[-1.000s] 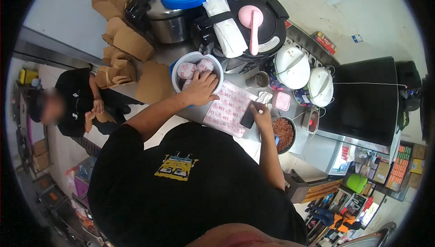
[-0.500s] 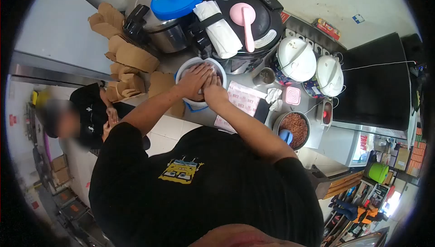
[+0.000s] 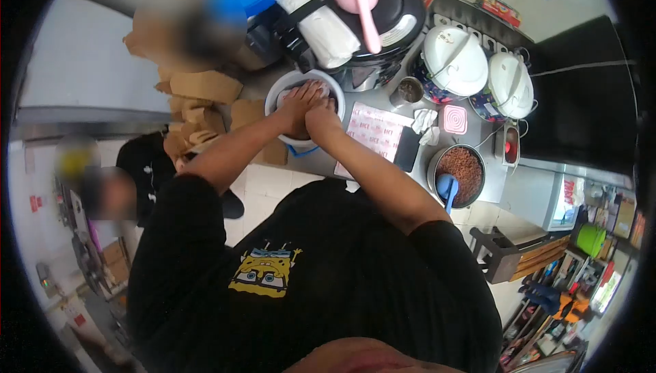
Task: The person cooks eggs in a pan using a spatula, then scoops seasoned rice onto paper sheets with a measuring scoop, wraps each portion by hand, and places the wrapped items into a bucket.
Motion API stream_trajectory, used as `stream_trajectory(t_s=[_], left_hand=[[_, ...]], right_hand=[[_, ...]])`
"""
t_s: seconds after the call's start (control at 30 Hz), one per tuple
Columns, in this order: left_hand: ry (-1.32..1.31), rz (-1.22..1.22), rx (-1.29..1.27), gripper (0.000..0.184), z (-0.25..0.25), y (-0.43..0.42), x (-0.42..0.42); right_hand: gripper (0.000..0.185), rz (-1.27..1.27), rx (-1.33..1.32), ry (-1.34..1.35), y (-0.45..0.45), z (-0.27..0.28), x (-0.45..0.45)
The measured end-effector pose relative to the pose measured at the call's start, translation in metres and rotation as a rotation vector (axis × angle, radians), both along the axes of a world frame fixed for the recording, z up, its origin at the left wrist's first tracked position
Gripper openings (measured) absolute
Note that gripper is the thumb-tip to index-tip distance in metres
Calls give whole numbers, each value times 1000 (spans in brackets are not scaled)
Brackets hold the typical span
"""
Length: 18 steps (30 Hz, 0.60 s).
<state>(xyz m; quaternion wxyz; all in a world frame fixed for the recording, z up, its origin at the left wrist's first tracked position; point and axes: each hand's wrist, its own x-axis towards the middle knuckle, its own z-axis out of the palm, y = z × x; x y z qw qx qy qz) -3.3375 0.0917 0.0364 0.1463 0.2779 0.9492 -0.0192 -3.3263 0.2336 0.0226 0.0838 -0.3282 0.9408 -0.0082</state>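
Note:
Both my hands are inside the rim of a white bucket point(image 3: 271, 99) with a blue handle, on the metal counter. My left hand point(image 3: 301, 108) has its fingers pressed together, pointing up and to the right. Against it my right hand point(image 3: 322, 114) is closed, with its fingers bent over. Some pale, film-like material point(image 3: 316, 88) shows around the fingers. What the two hands press between them is hidden, and so is most of the inside of the bucket. Just right of the bucket lies a pink-and-white printed paper sheet point(image 3: 369, 134).
A pot of reddish-brown beans or grains point(image 3: 465, 168) holds a blue scoop point(image 3: 445, 187). Two white-lidded pots point(image 3: 451, 58) and a metal cup point(image 3: 406, 91) stand behind. A large black cooker point(image 3: 389, 4) carries a pink ladle point(image 3: 359, 0). Brown cardboard point(image 3: 205, 86) and another person point(image 3: 140, 175) are left.
The camera view has shifted, so the counter items appear higher and farther right. My hands stay pressed together in the bucket. The other person's arms are now more hidden behind the cardboard.

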Motion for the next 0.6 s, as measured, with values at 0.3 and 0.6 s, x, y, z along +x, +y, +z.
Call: stream_trajectory(t_s=[0.3,0.6], left_hand=[[56,436,368,67,17,-21,55],[-248,571,-127,51,77,26,25]], right_hand=[[61,-1040,-269,26,315,65,102],[53,-1305,-29,-440,438,-23,166]])
